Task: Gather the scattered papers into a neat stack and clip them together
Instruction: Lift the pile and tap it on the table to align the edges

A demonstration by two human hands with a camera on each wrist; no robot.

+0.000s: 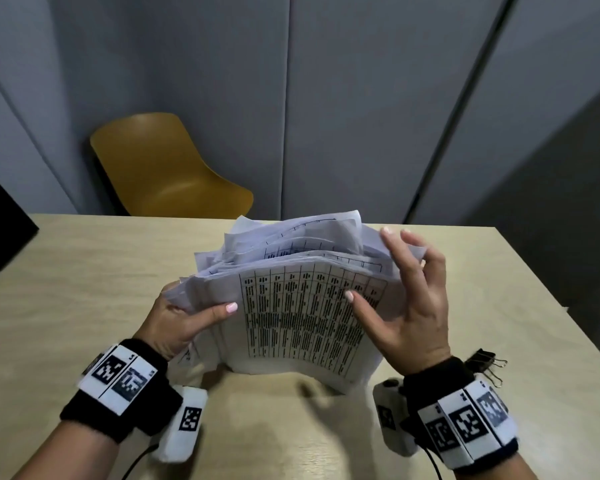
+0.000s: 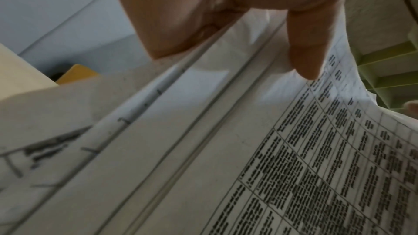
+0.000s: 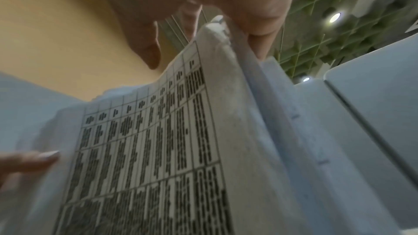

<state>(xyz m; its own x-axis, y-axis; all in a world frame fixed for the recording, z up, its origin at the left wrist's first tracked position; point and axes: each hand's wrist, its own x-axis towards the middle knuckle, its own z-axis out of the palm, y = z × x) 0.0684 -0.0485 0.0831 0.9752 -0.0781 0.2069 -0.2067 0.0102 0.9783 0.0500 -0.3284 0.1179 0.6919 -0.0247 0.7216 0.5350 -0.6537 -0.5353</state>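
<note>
The papers (image 1: 291, 306) stand on edge at the centre of the worktop (image 1: 84, 289), lower edge resting on the surface, printed table facing the wearer. The bundle is uneven: sheets at the back rise higher and fan out toward 12 o'clock, and the top edges do not line up.

Left hand (image 1: 181, 320): it grips the bundle's left edge at 9 o'clock, thumb (image 1: 222, 311) laid flat across the front sheet, the other fingers behind the papers and out of sight in the head view. The left wrist view shows the thumb (image 2: 305, 51) pressing the front sheet just beside the printed grid.

Right hand (image 1: 409, 299): it is at the bundle's right edge, 3 o'clock, fingers spread and only lightly bent. The thumb (image 1: 357, 303) touches the front sheet; the longer fingers reach behind the upper right corner. The right wrist view shows the thumb (image 3: 144, 42) in front and a finger (image 3: 260, 29) behind, the sheet edges between them.

A black binder clip (image 1: 485, 362) lies on the worktop at 4 o'clock of the papers, just beyond the right wrist, apart from the bundle.

A yellow chair (image 1: 163, 168) stands behind the worktop at 11 o'clock. No containers are in view.
</note>
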